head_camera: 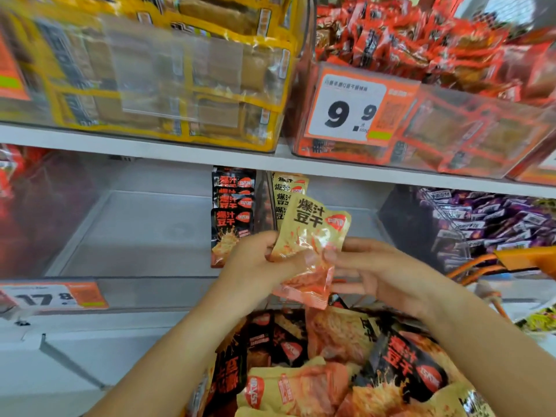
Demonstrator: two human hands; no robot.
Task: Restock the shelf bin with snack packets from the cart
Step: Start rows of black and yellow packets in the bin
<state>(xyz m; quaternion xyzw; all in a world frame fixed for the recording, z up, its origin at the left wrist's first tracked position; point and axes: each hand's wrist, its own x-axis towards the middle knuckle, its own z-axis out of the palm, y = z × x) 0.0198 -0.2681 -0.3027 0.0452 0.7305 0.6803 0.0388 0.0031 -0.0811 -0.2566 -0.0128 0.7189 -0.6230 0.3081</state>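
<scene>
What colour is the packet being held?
Pale yellow packet with orange-red at the bottom; head view.

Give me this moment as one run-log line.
left hand: grips yellow packet | right hand: touches packet, fingers straight | clear bin: few packets upright | cart pile: full

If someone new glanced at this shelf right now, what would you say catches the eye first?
Probably the yellow snack packet at centre, gripped by the left hand with the right hand touching it. Next, the big 9.9 price tag on the red-packet bin upper right. Then the heap of black and yellow packets in the cart below.
</scene>
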